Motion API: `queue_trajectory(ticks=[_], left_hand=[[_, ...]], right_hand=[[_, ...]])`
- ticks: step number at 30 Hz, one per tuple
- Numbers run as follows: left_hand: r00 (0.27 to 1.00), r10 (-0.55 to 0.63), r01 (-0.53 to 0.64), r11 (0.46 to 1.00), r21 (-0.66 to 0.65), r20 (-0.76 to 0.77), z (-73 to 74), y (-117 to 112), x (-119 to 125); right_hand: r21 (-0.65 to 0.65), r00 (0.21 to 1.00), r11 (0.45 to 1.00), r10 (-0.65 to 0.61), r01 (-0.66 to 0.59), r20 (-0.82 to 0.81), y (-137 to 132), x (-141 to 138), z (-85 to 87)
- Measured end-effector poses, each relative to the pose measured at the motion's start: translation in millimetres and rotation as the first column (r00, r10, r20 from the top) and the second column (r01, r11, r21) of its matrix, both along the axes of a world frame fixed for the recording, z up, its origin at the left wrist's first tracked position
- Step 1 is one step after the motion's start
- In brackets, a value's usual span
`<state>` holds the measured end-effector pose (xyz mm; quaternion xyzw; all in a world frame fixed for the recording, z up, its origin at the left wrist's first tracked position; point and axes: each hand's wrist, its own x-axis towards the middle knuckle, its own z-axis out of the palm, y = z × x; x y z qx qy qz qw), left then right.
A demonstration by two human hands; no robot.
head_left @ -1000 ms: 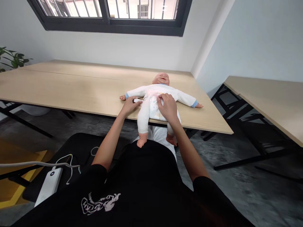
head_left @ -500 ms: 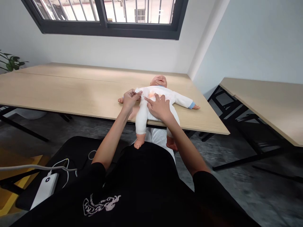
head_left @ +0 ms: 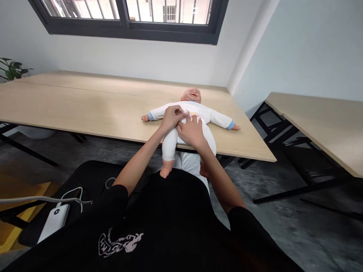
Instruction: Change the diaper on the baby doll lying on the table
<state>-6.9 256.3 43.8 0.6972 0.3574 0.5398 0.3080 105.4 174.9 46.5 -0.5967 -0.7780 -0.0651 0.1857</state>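
**A:** What's on the pale wood table under the dark-framed window?

**B:** A baby doll lies face up, right of centre, with its legs over the near edge. A white romper covers its body.

**A:** How far on is the dressing?

**B:** Both arms are fully in the sleeves, with blue cuffs at the wrists. The legs are covered too, with a bare foot showing at lower centre. The hands hide the middle of the front, so I can't tell whether it's fastened.

**A:** And the hands?

**B:** The left hand is pinching the romper at the chest. The right hand is open just beside it, fingers on the front of the romper.

**A:** Any room to move?

**B:** Plenty to the left, where bare table runs toward the plant at the far left. On the right, the doll's outstretched hand is near the table's edge, and a second table stands beyond a gap.
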Motion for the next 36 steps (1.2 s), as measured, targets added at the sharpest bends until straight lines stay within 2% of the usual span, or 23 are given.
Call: queue_trajectory(ticks=[3,6,8,9,11,13,16,19,23,27,29,31,32,34,36], left_hand=[[0.997,-0.020,0.021,1.000,0.017,-0.075,-0.7,-3.0,-2.4],[0.955,0.042,-0.001,0.990,0.140,-0.293,0.9,-13.6,-6.2],[0.871,0.115,0.010,0.968,0.251,-0.478,2.0,-24.8,-5.6],[0.820,0.152,0.022,0.955,0.295,-0.552,2.1,-31.1,-4.5],[0.741,0.203,0.036,0.940,0.340,-0.640,0.6,-43.9,-1.5],[0.700,0.210,0.040,0.943,0.331,-0.682,-2.5,-55.2,1.2],[0.663,0.197,0.039,0.955,0.296,-0.722,-6.6,-65.6,3.2],[0.624,0.170,0.049,0.965,0.256,-0.763,-5.1,-67.6,3.6],[0.555,0.115,0.054,0.983,0.173,-0.824,3.2,-68.3,4.6],[0.511,0.115,0.023,0.989,0.148,-0.852,5.9,-75.3,4.2],[0.521,0.108,0.027,0.989,0.143,-0.847,4.3,-79.1,1.2],[0.573,0.052,0.078,0.990,0.117,-0.818,2.1,-82.1,-3.7],[0.621,0.006,0.117,0.988,0.100,-0.783,0.9,-83.1,-6.5],[0.764,-0.100,0.190,0.979,0.073,-0.638,-1.6,-83.9,-11.9],[0.912,-0.170,0.206,0.977,0.059,-0.374,-5.1,-81.8,-16.1]], right_hand=[[-0.009,0.993,0.996,0.093,-0.094,-0.074,-5.0,11.3,-2.6],[-0.032,0.937,0.966,0.240,-0.256,-0.254,-6.1,34.5,-2.1],[0.011,0.840,0.949,0.284,-0.315,-0.462,-2.7,53.1,-2.9],[0.047,0.775,0.953,0.273,-0.300,-0.569,0.2,62.2,-4.3],[0.108,0.635,0.971,0.221,-0.212,-0.740,7.1,78.3,-10.3],[0.134,0.514,0.985,0.173,-0.111,-0.841,13.3,89.9,-20.3],[0.084,0.411,0.993,0.112,-0.084,-0.905,16.1,98.1,-37.7],[0.045,0.374,0.992,0.086,-0.117,-0.923,11.0,98.9,-48.5],[0.034,0.342,0.997,0.058,-0.075,-0.938,2.1,97.7,-50.2],[0.005,0.315,0.997,0.027,-0.071,-0.949,-1.9,97.7,-48.7],[0.006,0.315,0.997,0.030,-0.077,-0.949,-3.1,97.7,-48.0],[0.004,0.314,0.997,0.028,-0.079,-0.949,-4.7,97.5,-46.9],[0.002,0.312,0.997,0.027,-0.080,-0.950,-5.5,97.2,-46.1],[-0.002,0.314,0.997,0.024,-0.083,-0.949,-7.2,96.5,-44.1],[-0.008,0.319,0.997,0.016,-0.074,-0.948,-8.0,95.7,-42.4]])
